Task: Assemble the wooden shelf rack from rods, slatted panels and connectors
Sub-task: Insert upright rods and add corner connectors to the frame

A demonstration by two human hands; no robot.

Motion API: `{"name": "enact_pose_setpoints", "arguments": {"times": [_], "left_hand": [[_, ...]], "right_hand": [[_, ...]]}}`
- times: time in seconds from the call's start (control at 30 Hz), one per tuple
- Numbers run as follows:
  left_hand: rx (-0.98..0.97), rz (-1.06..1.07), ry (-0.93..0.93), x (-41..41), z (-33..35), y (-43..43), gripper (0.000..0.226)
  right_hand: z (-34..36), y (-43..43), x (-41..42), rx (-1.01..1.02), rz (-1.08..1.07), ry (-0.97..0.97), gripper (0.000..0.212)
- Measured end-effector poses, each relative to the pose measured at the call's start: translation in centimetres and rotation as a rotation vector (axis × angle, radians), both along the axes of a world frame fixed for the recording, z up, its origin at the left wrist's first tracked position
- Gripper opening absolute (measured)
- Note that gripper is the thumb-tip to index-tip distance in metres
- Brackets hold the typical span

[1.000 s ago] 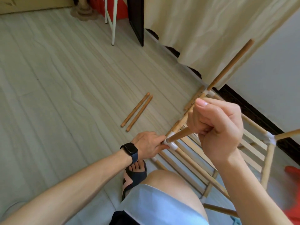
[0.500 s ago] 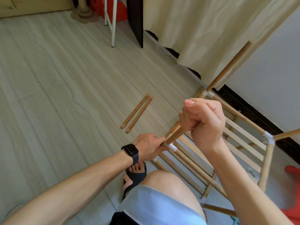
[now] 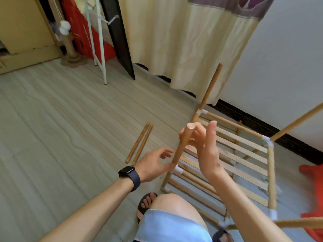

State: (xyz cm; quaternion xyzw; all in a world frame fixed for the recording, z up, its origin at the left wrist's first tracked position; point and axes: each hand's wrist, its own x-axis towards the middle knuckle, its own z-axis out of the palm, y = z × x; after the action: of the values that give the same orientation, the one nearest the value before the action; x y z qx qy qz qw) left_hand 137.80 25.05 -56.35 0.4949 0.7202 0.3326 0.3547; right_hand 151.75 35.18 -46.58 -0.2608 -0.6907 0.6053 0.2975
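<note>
The partly built wooden rack [image 3: 244,149] stands on the floor with slatted panels and white connectors at its corners. A rod [image 3: 181,147] rises from the near-left connector [image 3: 178,170]. My right hand [image 3: 206,149] is beside the top of this rod with its fingers loosened and the thumb up, not gripping it. My left hand [image 3: 153,165] hovers with spread fingers just left of that connector, its thumb close to the rod's foot. Another upright rod [image 3: 210,86] stands at the far-left corner. Two loose rods [image 3: 139,142] lie on the floor to the left.
A cream curtain [image 3: 183,41] hangs behind the rack along a white wall. A black frame [image 3: 120,42] and a white metal stand [image 3: 100,41] lean at the back. A red stool [image 3: 312,173] is at the right edge. My knee and sandalled foot [image 3: 146,201] are below.
My right hand has let go of the rod and opened. My left hand has come off the connector and spread its fingers. The rod now stands steeper in the connector.
</note>
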Motion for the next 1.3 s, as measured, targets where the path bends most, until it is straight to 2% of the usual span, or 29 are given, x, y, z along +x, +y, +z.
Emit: {"name": "enact_pose_setpoints", "arguments": {"times": [0.07,0.13,0.2,0.3,0.4,0.47,0.6,0.77,0.93,1.07,1.17,1.3], "left_hand": [[0.171,0.087,-0.25,-0.1,4.0,0.5,0.04],[0.307,0.098,-0.458,0.3,8.6,1.1,0.038],[0.409,0.028,-0.541,1.4,12.0,1.9,0.05],[0.499,0.028,-0.564,3.9,13.4,3.3,0.057],[0.58,0.181,-0.619,5.4,12.2,3.9,0.052],[0.614,0.152,-0.64,5.2,11.5,4.1,0.047],[0.556,0.018,-0.679,4.5,11.5,4.6,0.044],[0.557,0.049,-0.691,4.6,11.4,4.7,0.044],[0.532,0.255,-0.525,6.1,10.1,4.1,0.066],[0.58,0.344,-0.415,7.0,9.3,4.1,0.069],[0.567,0.331,-0.325,6.8,9.5,4.8,0.061],[0.585,0.205,-0.41,6.0,8.8,4.5,0.055]], "right_hand": [[-1.5,1.4,1.2,0.022,-0.159,-0.172,0.079],[-3.7,3.0,2.3,0.214,-0.236,-0.581,0.074],[-6.3,4.5,3.4,0.404,-0.222,-0.938,0.076],[-10.2,5.5,5.1,0.554,-0.139,-1.149,0.076],[-12.3,5.0,6.0,0.62,-0.116,-1.169,0.075],[-12.7,4.9,5.9,0.636,-0.131,-1.153,0.074],[-13.3,5.2,6.0,0.63,-0.132,-1.165,0.075],[-13.5,5.2,6.2,0.62,-0.111,-1.16,0.077],[-12.5,5.0,6.3,0.6,-0.085,-1.157,0.078],[-12.4,5.2,6.3,0.604,-0.072,-1.157,0.078],[-12.6,5.7,6.3,0.606,-0.07,-1.157,0.08],[-12.8,5.3,6.3,0.634,-0.075,-1.154,0.081]]}}
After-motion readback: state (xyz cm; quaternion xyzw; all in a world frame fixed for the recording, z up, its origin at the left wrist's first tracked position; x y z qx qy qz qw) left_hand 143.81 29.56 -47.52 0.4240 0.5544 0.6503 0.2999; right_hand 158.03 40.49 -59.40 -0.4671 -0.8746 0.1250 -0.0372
